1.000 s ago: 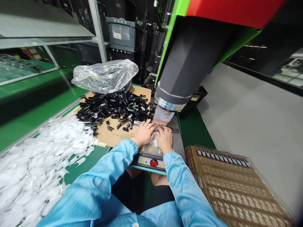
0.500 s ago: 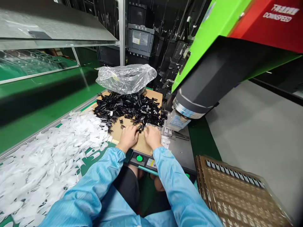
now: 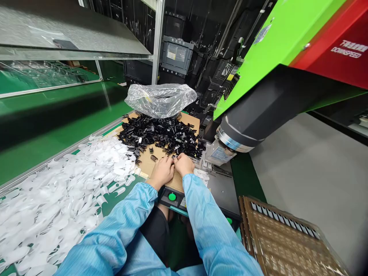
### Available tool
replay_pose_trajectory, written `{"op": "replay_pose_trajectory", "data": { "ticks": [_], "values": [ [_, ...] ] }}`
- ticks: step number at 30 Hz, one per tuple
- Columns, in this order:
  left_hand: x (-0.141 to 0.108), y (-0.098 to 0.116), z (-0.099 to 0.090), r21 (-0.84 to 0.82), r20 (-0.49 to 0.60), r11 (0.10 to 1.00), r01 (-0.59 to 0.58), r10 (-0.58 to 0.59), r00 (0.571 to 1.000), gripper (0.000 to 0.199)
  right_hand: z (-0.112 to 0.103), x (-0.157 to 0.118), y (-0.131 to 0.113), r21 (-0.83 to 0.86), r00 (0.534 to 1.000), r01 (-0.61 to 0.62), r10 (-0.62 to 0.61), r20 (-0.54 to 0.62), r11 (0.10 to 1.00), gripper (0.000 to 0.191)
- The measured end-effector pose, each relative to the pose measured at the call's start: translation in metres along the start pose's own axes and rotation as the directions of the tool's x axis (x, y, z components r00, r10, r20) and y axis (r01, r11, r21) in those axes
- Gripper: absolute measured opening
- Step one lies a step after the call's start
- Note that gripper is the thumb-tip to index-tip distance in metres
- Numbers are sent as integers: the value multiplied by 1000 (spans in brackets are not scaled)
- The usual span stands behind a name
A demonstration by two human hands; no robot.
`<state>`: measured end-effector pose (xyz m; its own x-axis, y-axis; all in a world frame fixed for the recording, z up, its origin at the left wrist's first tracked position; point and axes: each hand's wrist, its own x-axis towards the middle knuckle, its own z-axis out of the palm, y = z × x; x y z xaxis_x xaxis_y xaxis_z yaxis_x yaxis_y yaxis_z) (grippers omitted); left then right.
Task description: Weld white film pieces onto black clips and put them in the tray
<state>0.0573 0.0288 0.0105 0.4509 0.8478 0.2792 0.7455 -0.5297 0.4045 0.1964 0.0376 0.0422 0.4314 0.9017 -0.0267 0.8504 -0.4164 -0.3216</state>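
Note:
My left hand and my right hand meet over the cardboard in front of me, fingers closed and fingertips together. Between them a small black plastic part just shows, mostly covered by the fingers. Right beyond the hands spreads a heap of black plastic clips with curved ribs. A loose clip lies by itself close to my left fingertips. To the left, a wide pile of thin white plastic pieces covers the green table.
A clear plastic bag lies behind the heap. On the right, the green and red machine reaches over with its head beside my right hand. A green button sits at the front edge. Brown trays are stacked at lower right.
My hands have come together around the small black part; the right one has moved in toward the left. The view has shifted slightly.

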Motion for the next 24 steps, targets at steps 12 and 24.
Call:
{"op": "replay_pose_trajectory", "data": {
  "ticks": [12, 24],
  "values": [
    [0, -9, 7, -74, 75, 986, -149, 155, 985, 9, -2, -18, 18, -68, 990, 113, -119, -78, 991, 25],
    [9, 44, 23, -334, -92, 902, -274, 259, 962, 22, -25, -56, 165, 195, 880, 156, -46, -473, 968, 32]
  ]
}}
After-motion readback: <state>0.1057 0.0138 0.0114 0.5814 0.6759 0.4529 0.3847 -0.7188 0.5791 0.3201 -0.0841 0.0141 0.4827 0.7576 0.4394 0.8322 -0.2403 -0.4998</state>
